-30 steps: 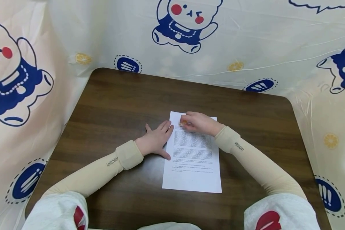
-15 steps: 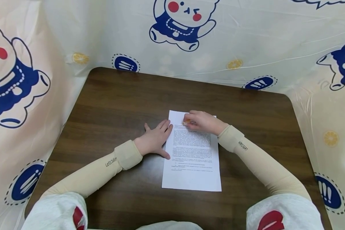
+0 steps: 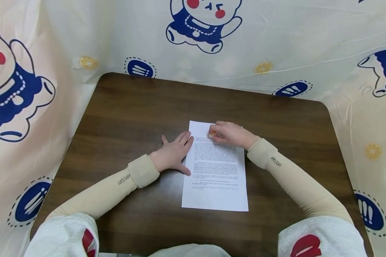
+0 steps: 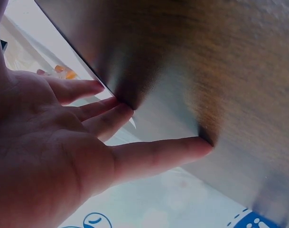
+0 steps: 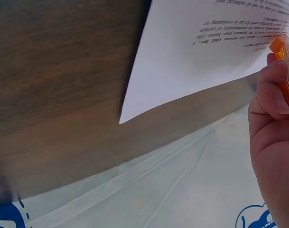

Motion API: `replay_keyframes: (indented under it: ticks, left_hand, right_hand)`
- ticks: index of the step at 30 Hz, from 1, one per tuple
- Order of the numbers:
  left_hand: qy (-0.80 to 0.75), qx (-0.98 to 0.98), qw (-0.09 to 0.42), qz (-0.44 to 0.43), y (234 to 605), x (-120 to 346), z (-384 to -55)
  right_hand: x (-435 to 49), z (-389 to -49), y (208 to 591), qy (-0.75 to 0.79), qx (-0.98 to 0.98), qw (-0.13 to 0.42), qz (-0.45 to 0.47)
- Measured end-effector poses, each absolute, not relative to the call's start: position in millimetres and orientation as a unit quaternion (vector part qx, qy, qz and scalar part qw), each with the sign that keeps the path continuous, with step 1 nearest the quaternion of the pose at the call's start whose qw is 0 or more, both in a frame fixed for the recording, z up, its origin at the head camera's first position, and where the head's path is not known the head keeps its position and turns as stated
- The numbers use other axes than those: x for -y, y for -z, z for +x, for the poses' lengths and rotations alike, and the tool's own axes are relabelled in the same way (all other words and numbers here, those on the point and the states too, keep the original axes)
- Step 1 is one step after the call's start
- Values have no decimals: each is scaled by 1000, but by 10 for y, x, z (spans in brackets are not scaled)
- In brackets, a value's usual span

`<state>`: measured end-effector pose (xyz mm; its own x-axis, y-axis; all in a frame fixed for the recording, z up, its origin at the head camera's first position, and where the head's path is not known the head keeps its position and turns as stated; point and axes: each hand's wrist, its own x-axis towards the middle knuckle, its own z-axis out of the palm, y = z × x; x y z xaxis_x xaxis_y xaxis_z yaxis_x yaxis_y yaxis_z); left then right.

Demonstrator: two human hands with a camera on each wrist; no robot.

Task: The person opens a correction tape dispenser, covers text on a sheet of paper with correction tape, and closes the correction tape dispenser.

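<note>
A printed sheet of paper (image 3: pixel 213 198) lies on the brown table, its long sides running away from the person. My left hand (image 3: pixel 172 154) rests at the sheet's left edge with fingers spread, fingertips and thumb right over the margin. Near the top of the page my right hand (image 3: pixel 232 134) grips an orange and clear plastic correction tape (image 5: pixel 278 45), held low over the first lines of text. In the right wrist view its orange end points at the paper, while the rest of its body is cut off by the frame edge. Curled fingers hide most of it in the head view.
Wood-grain tabletop (image 3: pixel 141 107) surrounds the sheet on all sides. A pale curtain (image 3: pixel 141 28) with cartoon prints hangs along the table's back and both sides. The sheet's far right corner lifts slightly in the right wrist view.
My right hand has slid a short way to the right along the top of the text with the correction tape. My left hand has stayed in place; the head view has shifted slightly.
</note>
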<state>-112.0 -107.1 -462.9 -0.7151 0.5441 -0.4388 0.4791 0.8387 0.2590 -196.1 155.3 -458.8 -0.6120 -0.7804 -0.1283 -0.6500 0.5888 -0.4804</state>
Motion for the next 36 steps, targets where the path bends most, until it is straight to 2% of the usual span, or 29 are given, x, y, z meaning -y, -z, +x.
replay_keyframes:
  ticks: [28,33,36]
  left_hand:
    - [-55,-922,264,280,4636,1062,-1147]
    - [-54,-923,259,281,4629,1071,-1144]
    - [-51,-922,259,283,4621,1072,-1143]
  right_hand:
    - [-1726,-1949,4599,222,-877,166,-393]
    - [-1802,-2033,4697,294,-868,193,-350]
    - [-1893,-2070,4757,333,-868,187,-317]
